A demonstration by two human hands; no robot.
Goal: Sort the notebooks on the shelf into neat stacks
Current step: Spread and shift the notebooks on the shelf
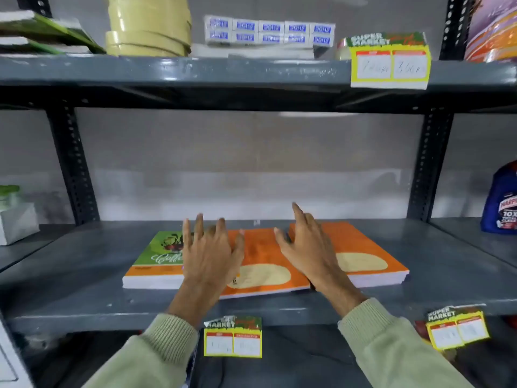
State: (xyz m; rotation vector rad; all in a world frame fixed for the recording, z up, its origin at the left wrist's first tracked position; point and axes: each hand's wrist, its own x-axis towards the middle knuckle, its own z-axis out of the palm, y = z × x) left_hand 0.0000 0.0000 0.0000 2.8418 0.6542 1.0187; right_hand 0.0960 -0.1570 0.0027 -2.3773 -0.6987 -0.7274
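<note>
Orange notebooks lie flat on the grey metal shelf point(84, 278). A left stack point(152, 277) has a green-and-orange cover on top. An orange notebook with a cream oval point(265, 271) overlaps it in the middle. A right stack point(366, 256) also shows an orange cover with a cream oval. My left hand point(209, 256) hovers over the middle notebook with fingers spread, holding nothing. My right hand point(305, 247) is open too, above the gap between the middle notebook and the right stack. Whether either hand touches a cover, I cannot tell.
The upper shelf holds tape rolls point(148, 26), small blue-labelled boxes point(268, 32) and green notebooks point(42, 32). A blue bottle point(500, 200) stands at the far right. Yellow price tags point(232, 337) hang on the shelf edges. Black perforated uprights point(72, 163) frame the bay.
</note>
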